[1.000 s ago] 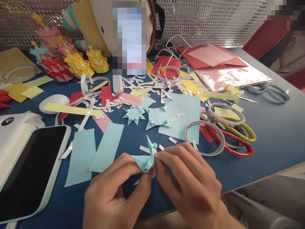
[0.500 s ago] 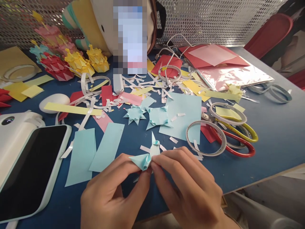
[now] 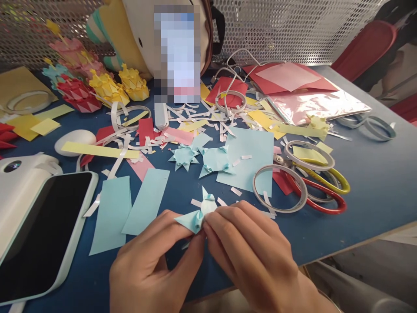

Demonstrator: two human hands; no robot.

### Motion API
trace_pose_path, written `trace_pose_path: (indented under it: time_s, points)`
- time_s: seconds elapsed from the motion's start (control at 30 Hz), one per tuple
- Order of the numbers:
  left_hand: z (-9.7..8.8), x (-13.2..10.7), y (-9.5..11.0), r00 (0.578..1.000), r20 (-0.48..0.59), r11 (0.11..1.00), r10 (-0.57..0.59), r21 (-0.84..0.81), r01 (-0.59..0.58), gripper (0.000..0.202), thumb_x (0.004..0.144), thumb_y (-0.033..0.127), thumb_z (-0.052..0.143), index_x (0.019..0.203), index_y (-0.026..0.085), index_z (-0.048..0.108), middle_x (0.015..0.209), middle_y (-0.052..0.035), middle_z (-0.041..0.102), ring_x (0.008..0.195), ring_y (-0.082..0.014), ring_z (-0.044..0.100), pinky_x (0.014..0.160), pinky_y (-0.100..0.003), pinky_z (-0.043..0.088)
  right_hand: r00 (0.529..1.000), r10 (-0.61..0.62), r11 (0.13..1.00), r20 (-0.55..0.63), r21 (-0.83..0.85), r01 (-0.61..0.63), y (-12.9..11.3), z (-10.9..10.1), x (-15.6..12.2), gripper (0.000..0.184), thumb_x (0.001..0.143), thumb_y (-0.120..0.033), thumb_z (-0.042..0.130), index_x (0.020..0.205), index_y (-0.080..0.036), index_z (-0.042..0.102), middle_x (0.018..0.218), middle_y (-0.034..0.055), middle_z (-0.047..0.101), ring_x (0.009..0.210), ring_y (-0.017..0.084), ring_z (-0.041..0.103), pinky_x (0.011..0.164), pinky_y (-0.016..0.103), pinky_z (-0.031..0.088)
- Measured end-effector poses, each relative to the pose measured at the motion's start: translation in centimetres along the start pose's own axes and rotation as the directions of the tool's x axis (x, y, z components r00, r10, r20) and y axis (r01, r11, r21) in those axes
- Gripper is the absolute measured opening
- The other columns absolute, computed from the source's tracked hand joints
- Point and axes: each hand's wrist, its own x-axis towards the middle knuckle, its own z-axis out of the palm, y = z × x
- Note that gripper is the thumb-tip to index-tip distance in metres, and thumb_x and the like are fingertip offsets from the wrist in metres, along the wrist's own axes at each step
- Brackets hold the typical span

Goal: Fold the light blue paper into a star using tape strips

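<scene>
Between the fingertips of both hands is a small light-blue folded paper piece with pointed tips and curled folds. My left hand pinches its left side between thumb and index finger. My right hand grips its right side, and these fingers hide part of it. Just beyond lie two finished-looking blue paper stars, a smaller one and a larger one with curled folds. Two blue paper strips rest left of my hands. A square blue sheet lies behind the stars.
Rolls of double-sided tape and red-and-yellow-handled scissors lie on the right. A phone is at left. Paper scraps litter the middle, with folded paper cakes behind. A pink-red paper stack sits at back right.
The blue paper piece has tilted slightly, its upper tip leaning further left. My right fingers have closed in more around its right side. My left hand stays nearly still.
</scene>
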Motion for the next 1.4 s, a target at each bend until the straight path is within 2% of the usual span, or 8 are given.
trace_pose_path:
  time_s: [0.17, 0.3, 0.47, 0.63, 0.9, 1.1, 1.27, 1.4]
  points:
    - [0.0, -0.2, -0.1, 0.999, -0.002, 0.999, -0.044, 0.002, 0.044, 0.019, 0.073, 0.025, 0.065, 0.055, 0.029, 0.063, 0.053, 0.0111, 0.053, 0.048, -0.0051, 0.047, 0.046, -0.013, 0.035, 0.997, -0.041, 0.998, -0.072, -0.051, 0.038, -0.1, 0.0, 0.6, 0.042, 0.091, -0.003, 0.047, 0.052, -0.016, 0.060, 0.050, 0.0021, 0.052, 0.048, 0.015, 0.048, 0.051, 0.034, 0.049]
    - [0.0, -0.2, 0.1, 0.994, 0.009, 0.994, -0.106, 0.014, 0.106, 0.023, 0.074, 0.032, 0.067, 0.052, 0.028, 0.061, 0.052, 0.0095, 0.050, 0.047, -0.0064, 0.044, 0.042, -0.016, 0.032, 0.994, -0.077, 0.996, -0.079, -0.047, 0.073, -0.1, -0.1, 0.8, 0.043, 0.091, -0.004, 0.046, 0.053, -0.014, 0.063, 0.049, 0.0020, 0.050, 0.044, 0.014, 0.042, 0.048, 0.034, 0.049]
    - [-0.1, -0.1, 0.4, 0.991, 0.031, 0.991, -0.134, 0.024, 0.133, 0.026, 0.075, 0.032, 0.067, 0.051, 0.026, 0.059, 0.052, 0.0079, 0.047, 0.048, -0.0068, 0.041, 0.040, -0.018, 0.026, 0.993, -0.072, 0.996, -0.089, -0.066, 0.066, -0.1, 0.1, 0.9, 0.040, 0.091, -0.004, 0.047, 0.057, -0.013, 0.065, 0.050, 0.0023, 0.050, 0.046, 0.014, 0.043, 0.048, 0.033, 0.049]
    - [-0.2, -0.1, -0.1, 0.996, 0.032, 0.995, -0.087, 0.053, 0.085, 0.027, 0.075, 0.034, 0.068, 0.051, 0.027, 0.059, 0.050, 0.0078, 0.036, 0.044, -0.0074, 0.024, 0.036, -0.021, 0.017, 0.991, -0.066, 0.993, -0.117, -0.108, 0.053, -0.4, 0.2, 0.6, 0.040, 0.092, -0.006, 0.047, 0.057, -0.014, 0.064, 0.050, 0.0014, 0.049, 0.045, 0.014, 0.044, 0.046, 0.033, 0.047]
    - [0.0, -0.1, -0.5, 0.996, 0.050, 0.997, -0.071, -0.008, 0.071, 0.027, 0.077, 0.035, 0.068, 0.052, 0.027, 0.060, 0.049, 0.0073, 0.026, 0.044, -0.0080, 0.022, 0.035, -0.020, 0.015, 0.993, -0.056, 0.997, -0.101, -0.050, 0.052, -0.1, 0.6, -0.2, 0.034, 0.090, -0.002, 0.050, 0.061, -0.013, 0.062, 0.060, 0.0070, 0.062, 0.060, 0.019, 0.059, 0.056, 0.036, 0.052]
    - [-0.1, -0.2, 0.1, 0.987, 0.073, 0.983, -0.143, -0.108, 0.150, 0.026, 0.076, 0.029, 0.067, 0.051, 0.027, 0.058, 0.045, 0.0076, 0.034, 0.045, -0.0081, 0.037, 0.039, -0.017, 0.027, 0.996, 0.071, 0.993, -0.050, 0.096, -0.065, 0.0, 0.4, 0.1, 0.026, 0.089, -0.002, 0.050, 0.070, -0.013, 0.063, 0.066, 0.0068, 0.064, 0.057, 0.015, 0.055, 0.054, 0.030, 0.050]
    - [0.0, -0.2, 0.1, 0.975, 0.109, 0.957, -0.195, -0.195, 0.214, 0.020, 0.073, 0.025, 0.069, 0.055, 0.028, 0.061, 0.054, 0.0105, 0.055, 0.049, -0.0069, 0.048, 0.043, -0.014, 0.035, 0.977, 0.198, 0.970, -0.079, 0.162, -0.184, -0.1, 0.5, 0.0, 0.017, 0.083, 0.002, 0.056, 0.077, -0.012, 0.063, 0.064, 0.0043, 0.063, 0.058, 0.013, 0.052, 0.054, 0.026, 0.047]
    - [-0.1, -0.2, 0.0, 0.973, 0.115, 0.952, -0.198, -0.215, 0.219, 0.019, 0.072, 0.024, 0.070, 0.055, 0.029, 0.064, 0.051, 0.0107, 0.055, 0.049, -0.0069, 0.050, 0.044, -0.013, 0.037, 0.965, 0.250, 0.947, -0.073, 0.224, -0.229, -0.1, 0.3, 0.0, 0.016, 0.082, 0.002, 0.057, 0.077, -0.012, 0.064, 0.066, 0.0044, 0.065, 0.060, 0.011, 0.053, 0.055, 0.025, 0.047]
